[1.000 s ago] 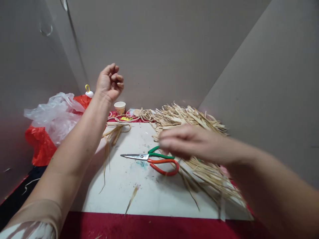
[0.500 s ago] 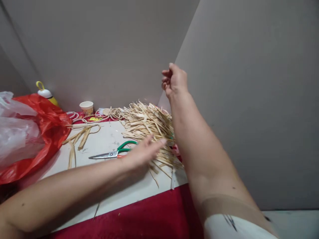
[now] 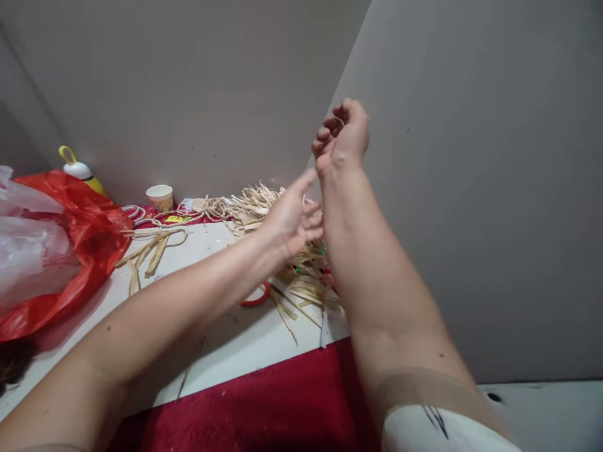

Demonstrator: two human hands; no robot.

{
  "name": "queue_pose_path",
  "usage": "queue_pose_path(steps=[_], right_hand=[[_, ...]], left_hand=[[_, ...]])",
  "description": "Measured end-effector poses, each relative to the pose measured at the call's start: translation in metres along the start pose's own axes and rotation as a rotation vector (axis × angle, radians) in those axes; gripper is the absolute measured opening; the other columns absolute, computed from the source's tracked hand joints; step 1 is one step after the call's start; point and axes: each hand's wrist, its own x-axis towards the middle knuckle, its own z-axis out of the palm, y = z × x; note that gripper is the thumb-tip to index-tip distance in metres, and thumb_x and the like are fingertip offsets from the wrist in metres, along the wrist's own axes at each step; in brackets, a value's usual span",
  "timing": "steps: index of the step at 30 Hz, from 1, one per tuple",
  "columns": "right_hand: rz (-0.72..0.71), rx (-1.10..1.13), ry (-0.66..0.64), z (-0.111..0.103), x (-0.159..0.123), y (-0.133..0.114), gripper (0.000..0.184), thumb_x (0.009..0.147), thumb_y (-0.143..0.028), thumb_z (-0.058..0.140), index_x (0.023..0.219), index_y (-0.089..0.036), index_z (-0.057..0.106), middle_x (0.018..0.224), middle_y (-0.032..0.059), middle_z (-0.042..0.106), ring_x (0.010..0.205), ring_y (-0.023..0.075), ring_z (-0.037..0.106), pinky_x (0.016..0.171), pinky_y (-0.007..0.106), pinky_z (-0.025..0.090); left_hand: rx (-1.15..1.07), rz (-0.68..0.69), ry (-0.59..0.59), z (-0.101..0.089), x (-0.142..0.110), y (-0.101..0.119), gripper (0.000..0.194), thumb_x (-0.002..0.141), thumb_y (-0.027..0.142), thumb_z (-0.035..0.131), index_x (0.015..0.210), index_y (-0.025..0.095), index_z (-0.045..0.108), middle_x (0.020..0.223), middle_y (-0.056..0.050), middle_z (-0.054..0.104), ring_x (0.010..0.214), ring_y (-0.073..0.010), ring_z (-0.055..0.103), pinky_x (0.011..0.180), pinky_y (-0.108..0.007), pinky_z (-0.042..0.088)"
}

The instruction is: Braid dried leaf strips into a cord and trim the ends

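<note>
My left hand (image 3: 296, 220) is open, fingers spread, beside my right forearm and in front of a heap of dry, straw-coloured strips (image 3: 257, 204). It holds nothing that I can see. My right hand (image 3: 343, 135) is raised higher, in front of the grey wall, with its palm turned inward. Its fingers are loosely curled and slightly apart, and nothing shows in them. Part of the heap is hidden behind my left hand and right forearm. A red loop handle (image 3: 258, 296) shows just below my left forearm.
On the white tabletop (image 3: 254, 351), a few loose strips (image 3: 153, 254) lie at the left. A red plastic bag (image 3: 101, 226) with clear plastic stands beside them. Behind are a paper cup (image 3: 160, 198), a yellow and white bottle (image 3: 80, 171) and cords (image 3: 217, 206). Grey walls (image 3: 471, 188) close in behind and right.
My left hand has risen and moved slightly right, toward my right forearm. My right hand has gone up and right, its fingers uncurling a little. The green-handled scissors are now hidden behind my left arm.
</note>
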Motion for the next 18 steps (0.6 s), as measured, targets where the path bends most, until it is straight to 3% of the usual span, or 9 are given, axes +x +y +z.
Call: queue_pose_path(steps=[1,4,5,9,11,13,16,18], right_hand=[[-0.018,-0.008,-0.003,-0.005,-0.012,-0.003,0.018,0.087,-0.026,0.041,0.07,-0.021,0.043,0.057,-0.0056,0.047,0.042,0.0049,0.038,0.041,0.018,0.023],[-0.088,-0.225,-0.197,-0.035,-0.044,-0.006,0.007,0.08,-0.019,0.052,0.074,-0.02,0.05,0.054,-0.0063,0.052,0.038,0.0054,0.037,0.039,0.019,0.021],[-0.025,-0.319,-0.322,-0.048,-0.055,-0.005,0.007,0.08,-0.022,0.055,0.073,-0.02,0.052,0.054,-0.0057,0.054,0.038,0.0058,0.039,0.039,0.019,0.024],[0.424,-0.768,-1.085,-0.093,-0.099,0.011,0.023,0.077,-0.038,0.064,0.075,-0.015,0.066,0.068,0.0017,0.066,0.052,0.0093,0.055,0.051,0.021,0.042],[0.546,-0.921,-1.326,-0.105,-0.121,0.027,0.027,0.079,-0.039,0.061,0.087,-0.015,0.071,0.073,0.0025,0.069,0.06,0.012,0.06,0.058,0.023,0.047],[0.468,-1.054,-1.409,-0.11,-0.137,0.046,0.029,0.081,-0.03,0.057,0.102,-0.018,0.073,0.087,0.003,0.073,0.074,0.0144,0.064,0.071,0.025,0.049],[0.246,-1.164,-1.317,-0.112,-0.143,0.072,0.04,0.082,-0.021,0.051,0.118,-0.024,0.068,0.119,0.0023,0.067,0.105,0.0189,0.062,0.093,0.028,0.044],[0.165,-1.243,-1.246,-0.111,-0.136,0.084,0.043,0.083,-0.021,0.049,0.123,-0.024,0.065,0.126,0.0032,0.063,0.113,0.0211,0.059,0.099,0.03,0.041]], left_hand=[[-0.052,0.076,0.014,-0.003,0.003,0.015,0.05,0.081,0.049,0.059,0.124,0.024,0.051,0.114,-0.012,0.062,0.093,-0.0228,0.066,0.067,-0.031,0.056],[-0.034,0.289,0.078,-0.021,0.004,0.049,0.04,0.086,0.042,0.055,0.121,0.023,0.052,0.109,-0.009,0.061,0.093,-0.0211,0.067,0.066,-0.027,0.055],[0.02,0.333,0.122,-0.03,0.004,0.056,0.036,0.084,0.037,0.057,0.117,0.022,0.054,0.107,-0.008,0.062,0.091,-0.02,0.068,0.065,-0.026,0.054],[0.184,0.341,0.279,-0.076,0.004,0.062,0.029,0.073,0.02,0.066,0.101,0.019,0.059,0.089,-0.007,0.067,0.072,-0.0152,0.067,0.058,-0.023,0.053],[0.225,0.277,0.299,-0.098,0.004,0.059,0.024,0.07,0.016,0.067,0.093,0.016,0.06,0.081,-0.006,0.067,0.064,-0.0127,0.065,0.055,-0.022,0.052],[0.265,0.231,0.316,-0.117,0.001,0.058,0.018,0.069,0.014,0.066,0.087,0.013,0.061,0.076,-0.006,0.067,0.058,-0.0103,0.062,0.052,-0.021,0.051],[0.313,0.233,0.343,-0.139,-0.009,0.065,0.013,0.071,0.013,0.064,0.083,0.01,0.063,0.072,-0.005,0.066,0.054,-0.0082,0.06,0.05,-0.02,0.05],[0.344,0.26,0.371,-0.152,-0.019,0.072,0.012,0.071,0.013,0.064,0.082,0.01,0.063,0.07,-0.004,0.065,0.053,-0.008,0.059,0.051,-0.021,0.05]])
